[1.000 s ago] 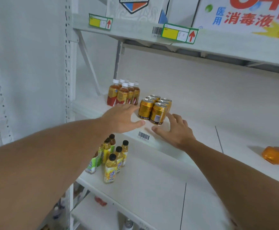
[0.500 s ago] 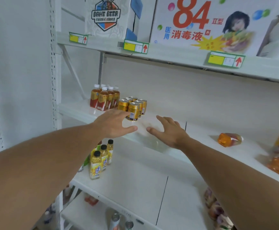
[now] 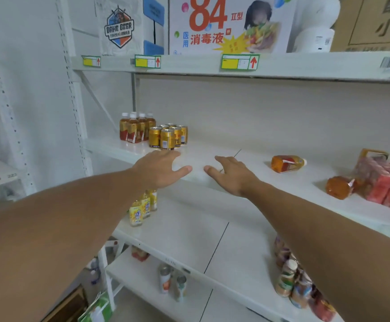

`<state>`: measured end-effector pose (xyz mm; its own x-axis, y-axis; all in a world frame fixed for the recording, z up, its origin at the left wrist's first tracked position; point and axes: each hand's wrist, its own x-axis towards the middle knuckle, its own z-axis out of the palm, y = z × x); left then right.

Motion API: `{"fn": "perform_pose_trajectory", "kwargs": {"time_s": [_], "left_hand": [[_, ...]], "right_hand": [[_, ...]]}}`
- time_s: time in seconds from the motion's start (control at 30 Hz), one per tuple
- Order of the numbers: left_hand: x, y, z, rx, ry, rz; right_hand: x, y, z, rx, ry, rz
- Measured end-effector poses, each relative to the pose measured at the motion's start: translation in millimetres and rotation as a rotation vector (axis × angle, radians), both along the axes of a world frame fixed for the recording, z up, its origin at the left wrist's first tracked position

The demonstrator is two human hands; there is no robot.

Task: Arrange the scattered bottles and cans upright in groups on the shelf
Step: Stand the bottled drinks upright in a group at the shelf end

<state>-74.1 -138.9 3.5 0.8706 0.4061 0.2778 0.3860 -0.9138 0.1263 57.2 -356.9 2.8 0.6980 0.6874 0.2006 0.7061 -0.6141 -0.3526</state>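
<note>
The white middle shelf [image 3: 212, 156] runs across from the left upright to the far right, and both of the person's arms reach out over its front edge. The left hand [image 3: 159, 169] is spread flat, palm down, fingers straight and thumb out to the side, holding nothing; its fingertips lie just in front of the gold cans. The right hand [image 3: 232, 174] is likewise open and empty, palm down, fingers loosely extended toward the back of the shelf, with a small gap between the two thumbs. At the shelf's left end a tight group of amber bottles [image 3: 136, 129] with white caps stands upright, and just beside them to the right the gold cans [image 3: 167, 135] stand upright in their own cluster. Well off to the right an orange bottle [image 3: 288, 162] lies on its side, long axis across the shelf, cap pointing right. Nearer the front edge a second orange bottle [image 3: 339, 187] also lies toppled, beside red packs [image 3: 384, 182].
</note>
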Motion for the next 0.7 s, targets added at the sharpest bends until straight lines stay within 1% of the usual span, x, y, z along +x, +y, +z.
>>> {"fn": "perform_pose_trajectory", "kwargs": {"time_s": [0.13,0.23,0.4,0.43,0.53,0.57,0.63,0.7], "left_hand": [[6,-28,7,0.035,0.033,-0.024],[18,-40,17,0.055,0.041,-0.073],[46,-63,27,0.085,0.035,-0.164],[50,-67,28,0.103,0.010,-0.187],[61,-82,28,0.267,-0.175,-0.292],[64,-87,28,0.293,-0.219,-0.305],[71,-95,27,0.276,-0.260,-0.323],[81,-97,23,0.245,-0.277,-0.331]], "right_hand": [[2,-28,2,-0.007,-0.012,-0.013],[6,-51,7,0.012,-0.005,-0.044],[15,-87,15,-0.021,-0.019,-0.083],[15,-93,17,0.008,-0.054,-0.085],[18,-105,14,0.111,-0.297,-0.164],[18,-107,14,0.119,-0.352,-0.199],[18,-111,12,0.105,-0.397,-0.221],[21,-115,11,0.065,-0.400,-0.241]]}}
